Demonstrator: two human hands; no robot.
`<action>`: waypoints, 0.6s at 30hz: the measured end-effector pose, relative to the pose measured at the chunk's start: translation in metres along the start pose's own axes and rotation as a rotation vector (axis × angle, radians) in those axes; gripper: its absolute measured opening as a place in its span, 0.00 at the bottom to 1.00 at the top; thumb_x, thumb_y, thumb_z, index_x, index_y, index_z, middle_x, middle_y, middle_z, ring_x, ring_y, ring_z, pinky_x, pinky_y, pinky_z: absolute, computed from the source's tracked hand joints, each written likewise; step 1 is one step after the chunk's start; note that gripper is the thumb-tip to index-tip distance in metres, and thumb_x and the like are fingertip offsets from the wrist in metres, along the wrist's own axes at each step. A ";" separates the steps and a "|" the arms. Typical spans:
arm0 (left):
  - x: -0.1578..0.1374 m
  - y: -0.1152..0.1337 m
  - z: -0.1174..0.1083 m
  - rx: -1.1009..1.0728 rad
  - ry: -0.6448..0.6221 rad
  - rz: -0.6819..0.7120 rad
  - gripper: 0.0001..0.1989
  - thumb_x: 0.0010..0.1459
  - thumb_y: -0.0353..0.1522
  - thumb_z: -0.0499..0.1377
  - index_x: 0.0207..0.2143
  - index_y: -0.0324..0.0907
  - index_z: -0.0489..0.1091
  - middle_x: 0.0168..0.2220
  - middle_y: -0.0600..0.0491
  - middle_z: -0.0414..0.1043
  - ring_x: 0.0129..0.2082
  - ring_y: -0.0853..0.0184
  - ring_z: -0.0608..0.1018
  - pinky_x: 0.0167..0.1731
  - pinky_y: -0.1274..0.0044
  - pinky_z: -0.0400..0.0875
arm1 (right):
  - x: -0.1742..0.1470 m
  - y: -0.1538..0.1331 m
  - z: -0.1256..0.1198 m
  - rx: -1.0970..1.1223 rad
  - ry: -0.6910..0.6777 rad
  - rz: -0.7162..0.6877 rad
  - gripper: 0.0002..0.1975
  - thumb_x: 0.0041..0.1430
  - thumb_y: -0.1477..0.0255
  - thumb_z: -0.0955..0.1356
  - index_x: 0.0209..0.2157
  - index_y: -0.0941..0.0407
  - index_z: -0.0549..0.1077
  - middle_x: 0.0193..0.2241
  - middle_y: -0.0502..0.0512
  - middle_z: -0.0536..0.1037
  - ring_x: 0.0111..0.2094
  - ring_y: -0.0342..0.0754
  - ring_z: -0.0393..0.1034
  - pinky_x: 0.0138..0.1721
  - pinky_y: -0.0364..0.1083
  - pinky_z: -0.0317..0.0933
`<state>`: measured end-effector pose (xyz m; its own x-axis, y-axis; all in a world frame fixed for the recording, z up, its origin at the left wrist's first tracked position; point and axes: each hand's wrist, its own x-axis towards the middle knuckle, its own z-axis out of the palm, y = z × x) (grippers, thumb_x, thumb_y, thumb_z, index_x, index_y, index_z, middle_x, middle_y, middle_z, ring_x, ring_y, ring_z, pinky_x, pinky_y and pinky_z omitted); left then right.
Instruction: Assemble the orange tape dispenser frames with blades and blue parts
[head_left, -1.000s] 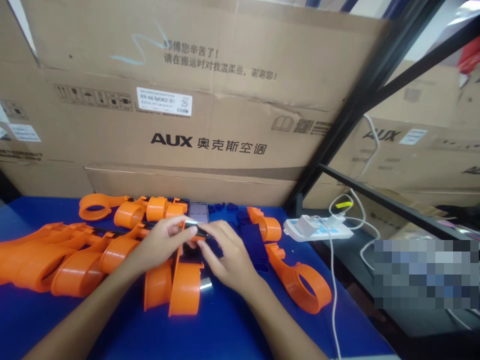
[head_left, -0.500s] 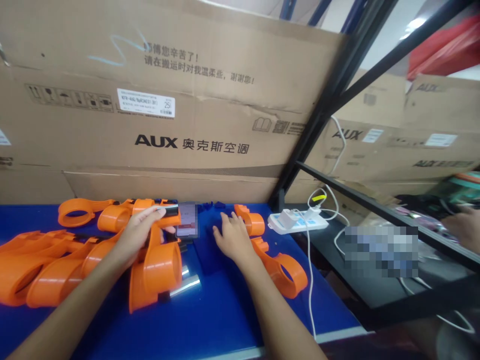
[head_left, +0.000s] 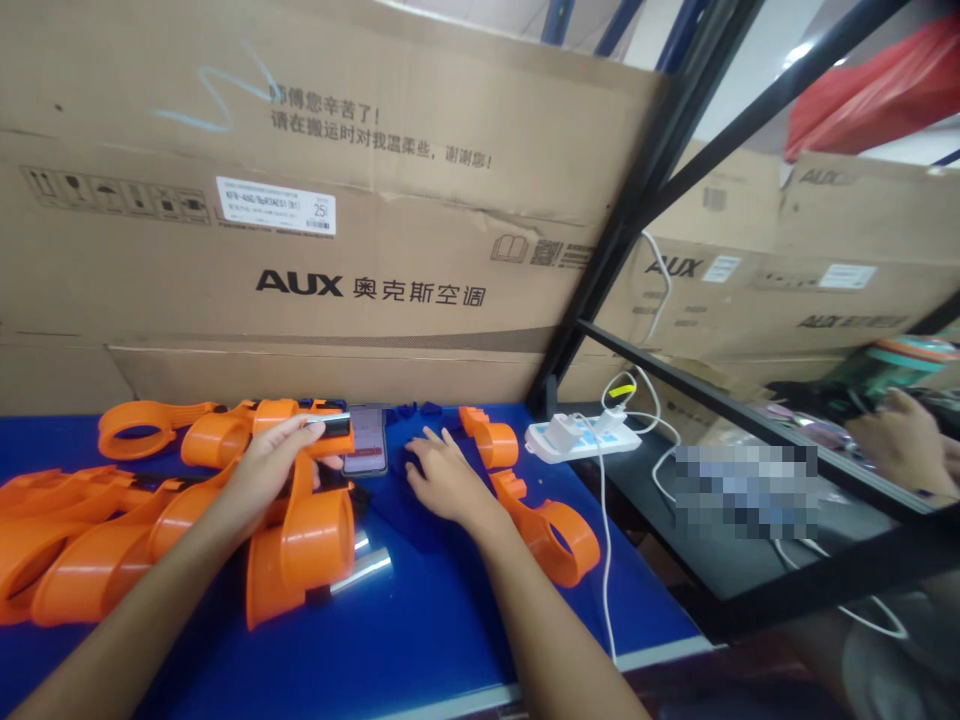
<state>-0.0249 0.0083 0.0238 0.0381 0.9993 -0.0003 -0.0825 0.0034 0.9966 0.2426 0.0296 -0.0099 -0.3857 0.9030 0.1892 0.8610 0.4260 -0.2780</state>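
left hand [head_left: 277, 465] gripping an orange part [head_left: 319, 535] near its top end, thumb by the black pad [head_left: 335, 427] — ring end hangs toward the near side, partly over another orange ring. part is left of center, over the blue table [head_left: 427, 630].

right hand [head_left: 446, 478] fingers spread, palm down, over dark blue pieces [head_left: 405, 515]; can't tell if it touches them. phone [head_left: 367, 440] lies between the hands, just beside the held part. shiny strips [head_left: 366, 570] on the table by the held ring.

more orange parts [head_left: 97, 560] in two rows at left, some overlapping, partly hidden by the left forearm. two others right of the right hand — upper one [head_left: 496, 445], lower one [head_left: 566, 545]. white power strip [head_left: 585, 437] past those, plugs in, cables trailing. big carton [head_left: 375, 245] behind the table. co-worker's hand [head_left: 900, 435] far right, beyond the black frame [head_left: 600, 280].
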 end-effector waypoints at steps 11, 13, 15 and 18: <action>0.000 0.003 -0.001 0.044 -0.017 0.014 0.21 0.58 0.49 0.66 0.45 0.43 0.76 0.34 0.49 0.83 0.23 0.65 0.77 0.25 0.77 0.71 | 0.007 0.010 0.000 -0.089 0.026 0.065 0.16 0.69 0.77 0.60 0.48 0.63 0.77 0.55 0.69 0.78 0.70 0.59 0.57 0.70 0.57 0.45; 0.000 0.003 -0.001 0.051 -0.022 0.018 0.22 0.59 0.49 0.65 0.47 0.43 0.76 0.34 0.49 0.84 0.23 0.65 0.77 0.26 0.77 0.71 | 0.009 0.010 0.002 -0.103 0.010 0.058 0.16 0.68 0.78 0.61 0.48 0.63 0.78 0.56 0.68 0.78 0.70 0.59 0.57 0.70 0.56 0.44; -0.001 0.003 0.000 0.055 -0.015 0.019 0.22 0.58 0.49 0.66 0.46 0.43 0.76 0.34 0.48 0.84 0.23 0.64 0.77 0.26 0.76 0.71 | 0.010 0.011 0.004 -0.119 0.010 0.069 0.17 0.67 0.78 0.60 0.49 0.64 0.78 0.56 0.69 0.78 0.70 0.58 0.57 0.71 0.56 0.43; -0.001 0.003 0.000 0.059 -0.017 0.022 0.21 0.59 0.49 0.65 0.45 0.43 0.76 0.34 0.48 0.84 0.23 0.64 0.77 0.26 0.76 0.72 | 0.013 0.013 0.004 -0.143 0.021 0.095 0.18 0.67 0.78 0.59 0.49 0.65 0.79 0.54 0.71 0.80 0.70 0.60 0.59 0.70 0.57 0.43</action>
<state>-0.0255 0.0073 0.0269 0.0541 0.9983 0.0227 -0.0249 -0.0213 0.9995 0.2480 0.0471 -0.0146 -0.2947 0.9368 0.1885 0.9321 0.3253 -0.1594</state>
